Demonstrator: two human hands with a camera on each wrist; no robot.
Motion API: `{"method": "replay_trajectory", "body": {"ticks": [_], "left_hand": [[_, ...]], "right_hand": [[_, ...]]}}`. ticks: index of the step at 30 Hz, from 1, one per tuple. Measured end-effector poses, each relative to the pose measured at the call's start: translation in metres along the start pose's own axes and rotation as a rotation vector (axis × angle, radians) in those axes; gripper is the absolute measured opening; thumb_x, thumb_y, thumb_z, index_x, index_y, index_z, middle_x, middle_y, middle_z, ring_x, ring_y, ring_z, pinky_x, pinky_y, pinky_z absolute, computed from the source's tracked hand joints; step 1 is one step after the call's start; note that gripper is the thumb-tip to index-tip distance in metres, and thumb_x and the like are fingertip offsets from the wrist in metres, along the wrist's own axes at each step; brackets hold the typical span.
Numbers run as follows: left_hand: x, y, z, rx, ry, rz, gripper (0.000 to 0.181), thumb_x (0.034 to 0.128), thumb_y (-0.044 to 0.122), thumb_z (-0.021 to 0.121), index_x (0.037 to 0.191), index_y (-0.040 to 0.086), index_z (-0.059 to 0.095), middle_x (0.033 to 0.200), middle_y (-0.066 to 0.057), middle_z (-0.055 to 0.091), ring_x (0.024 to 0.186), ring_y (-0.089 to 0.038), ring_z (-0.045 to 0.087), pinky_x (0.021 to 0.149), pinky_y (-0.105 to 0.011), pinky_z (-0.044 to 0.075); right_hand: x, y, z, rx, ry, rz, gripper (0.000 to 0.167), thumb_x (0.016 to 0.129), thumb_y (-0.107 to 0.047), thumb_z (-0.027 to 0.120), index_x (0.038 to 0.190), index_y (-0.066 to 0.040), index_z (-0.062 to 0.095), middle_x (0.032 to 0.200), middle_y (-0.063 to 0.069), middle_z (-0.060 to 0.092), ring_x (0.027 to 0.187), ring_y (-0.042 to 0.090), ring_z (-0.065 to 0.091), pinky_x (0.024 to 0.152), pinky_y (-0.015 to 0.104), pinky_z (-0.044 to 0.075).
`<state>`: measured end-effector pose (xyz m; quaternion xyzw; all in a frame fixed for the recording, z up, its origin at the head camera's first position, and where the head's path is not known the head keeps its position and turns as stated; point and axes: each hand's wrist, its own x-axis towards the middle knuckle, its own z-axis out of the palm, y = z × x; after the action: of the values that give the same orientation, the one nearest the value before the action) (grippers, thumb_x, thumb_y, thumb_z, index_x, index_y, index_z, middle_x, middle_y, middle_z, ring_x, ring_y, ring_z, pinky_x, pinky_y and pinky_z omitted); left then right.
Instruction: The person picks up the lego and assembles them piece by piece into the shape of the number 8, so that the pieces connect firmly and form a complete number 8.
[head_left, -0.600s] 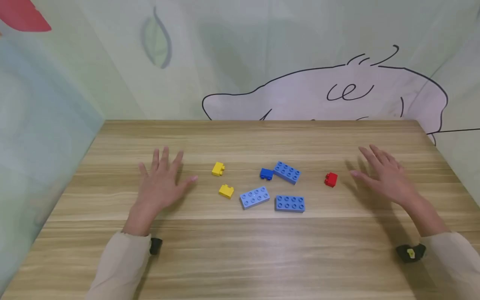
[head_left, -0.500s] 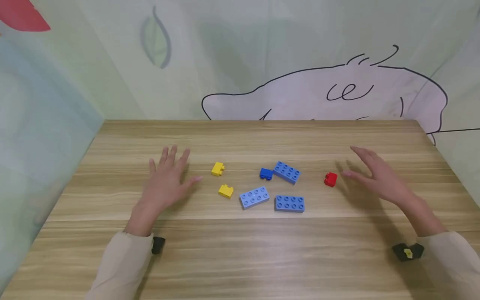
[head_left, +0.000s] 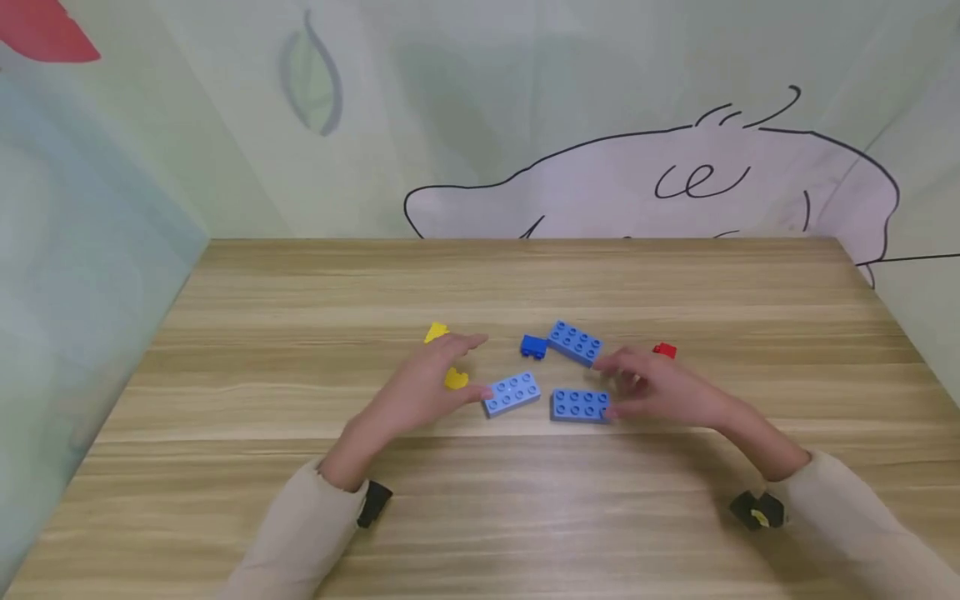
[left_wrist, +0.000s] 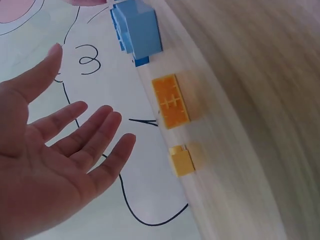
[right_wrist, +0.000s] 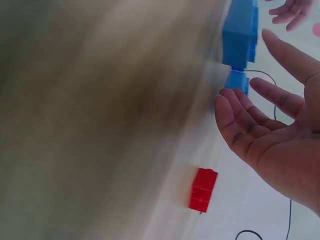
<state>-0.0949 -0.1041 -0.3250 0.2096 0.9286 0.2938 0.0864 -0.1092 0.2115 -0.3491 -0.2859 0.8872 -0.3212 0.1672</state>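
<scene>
The left hand (head_left: 422,385) has its fingers apart, thumb over one end of the pale blue brick (head_left: 515,395); contact is unclear. The right hand (head_left: 667,392) has bent fingers, its thumb apart from them, by the near blue brick (head_left: 577,405). Towards the table's (head_left: 480,517) far edge lies the far blue brick (head_left: 574,342), nearer the left edge two yellow bricks (head_left: 456,380), nearer the right a red brick (head_left: 665,351).

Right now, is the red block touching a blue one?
No, the red block sits apart from the blue blocks, partly hidden behind the right hand.
</scene>
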Motion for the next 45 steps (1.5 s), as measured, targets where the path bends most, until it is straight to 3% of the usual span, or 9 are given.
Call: {"method": "replay_trajectory", "body": {"ticks": [4, 11, 21, 26, 33, 40, 45], "left_hand": [[0.0, -0.002, 0.002, -0.02, -0.011, -0.035, 0.059, 0.0789, 0.023, 0.072, 0.13, 0.006, 0.049, 0.13, -0.012, 0.049, 0.12, -0.029, 0.044, 0.098, -0.044, 0.037], [0.003, -0.018, 0.002, -0.041, 0.001, -0.102, 0.054, 0.0767, 0.014, 0.074, 0.125, 0.004, 0.053, 0.122, -0.012, 0.054, 0.109, -0.028, 0.052, 0.091, -0.043, 0.044], [0.005, -0.035, -0.003, -0.082, -0.055, -0.133, 0.052, 0.076, 0.011, 0.074, 0.123, 0.002, 0.054, 0.118, -0.014, 0.057, 0.11, -0.029, 0.05, 0.094, -0.043, 0.04], [0.006, -0.037, -0.004, -0.071, -0.079, -0.154, 0.045, 0.0777, 0.014, 0.073, 0.118, 0.002, 0.057, 0.119, -0.013, 0.057, 0.11, -0.028, 0.05, 0.095, -0.043, 0.039], [0.01, -0.037, -0.002, -0.059, -0.097, -0.151, 0.035, 0.0765, 0.016, 0.074, 0.108, 0.005, 0.063, 0.1, -0.008, 0.061, 0.092, -0.022, 0.054, 0.082, -0.037, 0.046], [0.016, -0.041, 0.001, -0.045, -0.134, -0.174, 0.026, 0.0779, 0.011, 0.072, 0.103, 0.008, 0.066, 0.094, -0.006, 0.061, 0.085, -0.02, 0.053, 0.075, -0.033, 0.047], [0.018, -0.041, 0.001, -0.055, -0.108, -0.164, 0.029, 0.0783, 0.015, 0.073, 0.104, 0.007, 0.065, 0.094, -0.007, 0.061, 0.083, -0.02, 0.054, 0.074, -0.032, 0.047]], "right_hand": [[0.0, 0.002, 0.005, 0.012, -0.004, -0.005, 0.046, 0.074, -0.015, 0.076, 0.114, -0.001, 0.058, 0.103, 0.006, 0.057, 0.084, 0.018, 0.052, 0.072, 0.026, 0.051], [0.0, 0.006, 0.007, 0.029, -0.02, -0.006, 0.037, 0.075, -0.013, 0.076, 0.107, -0.003, 0.061, 0.097, 0.002, 0.058, 0.081, 0.016, 0.052, 0.07, 0.025, 0.051], [-0.001, 0.008, 0.008, 0.02, -0.028, -0.013, 0.033, 0.076, -0.011, 0.074, 0.105, -0.003, 0.062, 0.097, 0.002, 0.061, 0.081, 0.015, 0.054, 0.07, 0.025, 0.051], [-0.001, 0.008, 0.008, 0.029, -0.032, -0.012, 0.032, 0.077, -0.012, 0.073, 0.106, -0.003, 0.062, 0.096, 0.001, 0.06, 0.082, 0.015, 0.054, 0.072, 0.026, 0.051], [-0.002, 0.009, 0.009, 0.036, -0.037, -0.012, 0.032, 0.077, -0.013, 0.073, 0.106, -0.004, 0.062, 0.095, 0.0, 0.06, 0.082, 0.015, 0.054, 0.072, 0.026, 0.051], [-0.002, 0.01, 0.009, 0.036, -0.033, -0.011, 0.031, 0.078, -0.014, 0.073, 0.106, -0.005, 0.062, 0.095, -0.001, 0.06, 0.082, 0.015, 0.054, 0.072, 0.027, 0.051], [-0.002, 0.01, 0.009, 0.042, -0.031, -0.016, 0.031, 0.078, -0.013, 0.073, 0.106, -0.006, 0.062, 0.095, -0.001, 0.06, 0.082, 0.015, 0.054, 0.072, 0.026, 0.051]]}}
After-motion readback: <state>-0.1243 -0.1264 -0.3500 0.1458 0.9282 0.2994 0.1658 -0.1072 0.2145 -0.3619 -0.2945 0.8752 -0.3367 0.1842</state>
